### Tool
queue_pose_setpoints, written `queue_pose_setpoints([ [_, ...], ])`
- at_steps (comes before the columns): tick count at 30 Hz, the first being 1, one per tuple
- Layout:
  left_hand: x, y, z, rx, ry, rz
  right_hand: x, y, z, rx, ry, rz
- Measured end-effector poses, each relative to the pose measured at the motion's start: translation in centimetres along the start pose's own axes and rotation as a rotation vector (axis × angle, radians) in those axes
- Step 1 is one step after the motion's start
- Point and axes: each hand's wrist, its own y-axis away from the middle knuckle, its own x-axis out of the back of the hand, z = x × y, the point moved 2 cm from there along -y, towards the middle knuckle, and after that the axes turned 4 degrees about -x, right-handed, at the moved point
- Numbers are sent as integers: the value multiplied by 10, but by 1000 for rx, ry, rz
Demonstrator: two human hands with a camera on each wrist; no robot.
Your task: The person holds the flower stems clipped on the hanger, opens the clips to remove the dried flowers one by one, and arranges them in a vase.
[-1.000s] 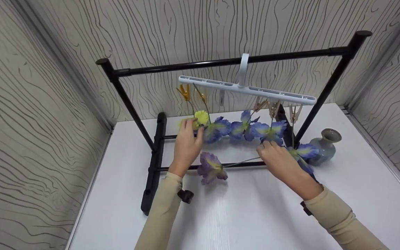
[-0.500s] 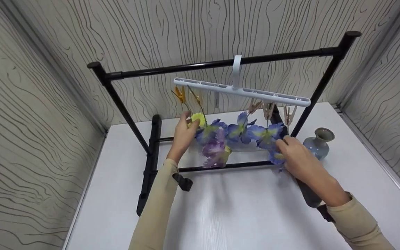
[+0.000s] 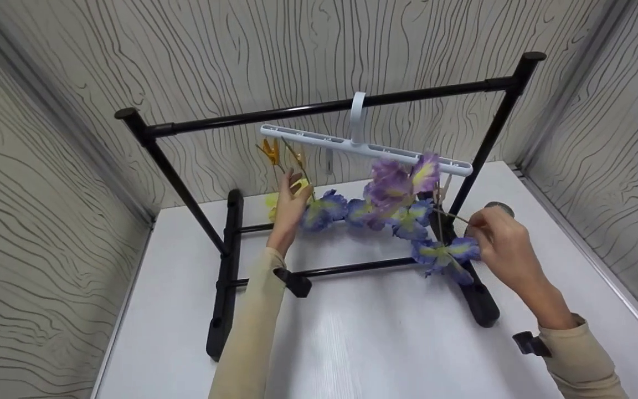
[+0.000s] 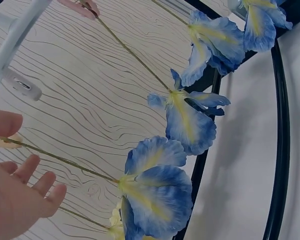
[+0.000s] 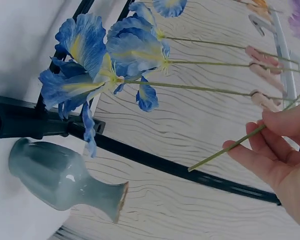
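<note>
Right hand [image 3: 504, 246]: pinching the purple flower [image 3: 394, 185] by its stem [image 5: 210, 161], bare end poking past the fingertips. Bloom sits right of centre in the head view, overlapping the hanger [image 3: 346, 145] and the blue flowers [image 3: 446, 257]; contact there can't be told. Left hand [image 3: 290, 205]: loose, fingers apart beside a hanging stem; touch unclear.

Handling, my read: hold the pinch light near the stem end, lift the bloom clear of the hanging petals before any sideways move, and turn from the wrist so the stem doesn't snag. Elbow room is tight near the vase [image 5: 65, 175], lower left of the right wrist view; a knock could tip it.

Materials: petals look like thin ruffled fabric; stems slim, green, probably wired. Vase is glossy grey-green, round-bellied, narrow neck, brownish rim. Hanger pale, plastic-looking, slotted. Rack [image 3: 274, 114] black tube. Surface [image 3: 341, 332] smooth white.
</note>
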Motion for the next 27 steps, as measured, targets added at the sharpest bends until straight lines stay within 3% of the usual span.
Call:
queue_pose_setpoints([
  [6, -5, 0, -1, 2, 7, -15, 8, -1, 13, -154, -128, 122],
  [14, -8, 4, -3, 17, 0, -32, 17, -3, 38, -487, -320, 240],
  [17, -9, 5, -3, -11, -26, -32, 17, -3, 53, -576, -464, 296],
  [22, -11, 9, -6, -123, -68, 3, 15, -2, 72, -637, -699, 432],
  [27, -8, 15, -11, -173, -98, 31, 10, 0, 85, -666, -922, 571],
])
